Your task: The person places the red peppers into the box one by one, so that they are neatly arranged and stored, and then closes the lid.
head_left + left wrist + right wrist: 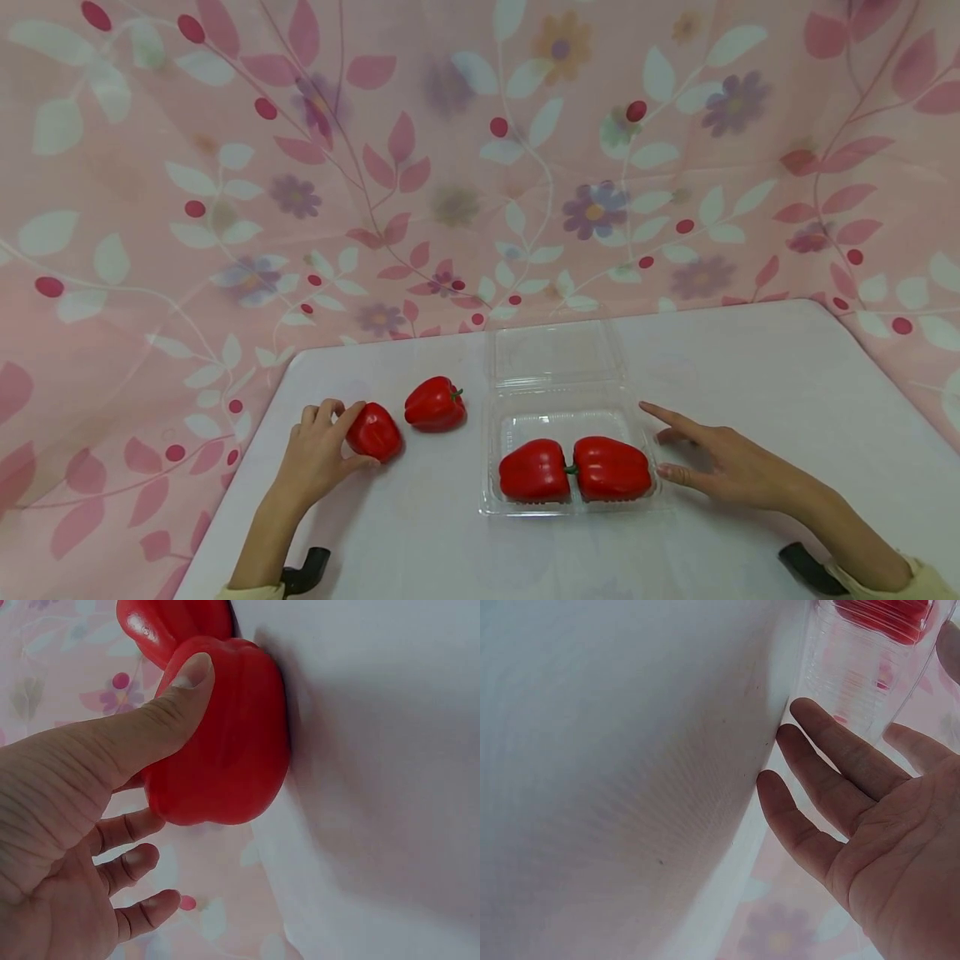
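My left hand [317,450] has a red bell pepper [377,435] between thumb and forefinger. In the left wrist view the thumb lies across this bell pepper [232,742], and the other fingers stay off it. Another red bell pepper [433,406] with a green stem lies just beyond, to the right. Two more, a left bell pepper [534,472] and a right bell pepper [613,470], sit side by side in the front of a clear plastic clamshell box [517,509]. Beside the box's right edge, my right hand [731,468] holds nothing, its fingers spread and extended.
The box's transparent lid [555,354] is folded back toward the far edge of the white table [427,533]. Behind the table hangs a pink floral cloth [465,167]. Black curved pieces, a left one [307,572] and a right one [810,570], show at the wrists.
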`<state>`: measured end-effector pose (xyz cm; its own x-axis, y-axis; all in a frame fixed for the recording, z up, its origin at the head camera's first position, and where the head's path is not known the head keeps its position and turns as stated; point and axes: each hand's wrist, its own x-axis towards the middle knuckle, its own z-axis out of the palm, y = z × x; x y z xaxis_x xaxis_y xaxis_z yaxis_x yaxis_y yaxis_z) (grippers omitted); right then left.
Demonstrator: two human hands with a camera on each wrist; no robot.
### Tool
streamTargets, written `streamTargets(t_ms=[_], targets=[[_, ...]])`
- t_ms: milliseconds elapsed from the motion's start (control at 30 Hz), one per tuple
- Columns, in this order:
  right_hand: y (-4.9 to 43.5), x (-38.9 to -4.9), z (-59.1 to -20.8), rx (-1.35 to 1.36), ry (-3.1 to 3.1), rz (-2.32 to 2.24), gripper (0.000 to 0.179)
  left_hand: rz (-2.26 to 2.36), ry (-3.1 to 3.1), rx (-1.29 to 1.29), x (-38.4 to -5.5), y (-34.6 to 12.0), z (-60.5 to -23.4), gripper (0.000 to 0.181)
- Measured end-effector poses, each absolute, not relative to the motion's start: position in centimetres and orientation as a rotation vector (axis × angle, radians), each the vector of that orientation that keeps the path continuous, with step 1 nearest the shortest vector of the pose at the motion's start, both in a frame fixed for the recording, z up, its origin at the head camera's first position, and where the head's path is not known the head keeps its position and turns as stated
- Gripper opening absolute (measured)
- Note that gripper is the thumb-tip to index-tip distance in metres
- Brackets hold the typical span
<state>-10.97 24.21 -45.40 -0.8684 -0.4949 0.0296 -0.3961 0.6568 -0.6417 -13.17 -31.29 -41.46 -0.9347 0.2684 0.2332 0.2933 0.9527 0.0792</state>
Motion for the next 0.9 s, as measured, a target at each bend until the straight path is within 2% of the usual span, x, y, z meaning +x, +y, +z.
streamTargets(t_ms=[900], targets=[[24.12,-10.94,-45.31,-0.735,2.713,-1.018,0.080,-0.253,-2.995,-0.387,-12.47,-30.68,-40.65,0.070]])
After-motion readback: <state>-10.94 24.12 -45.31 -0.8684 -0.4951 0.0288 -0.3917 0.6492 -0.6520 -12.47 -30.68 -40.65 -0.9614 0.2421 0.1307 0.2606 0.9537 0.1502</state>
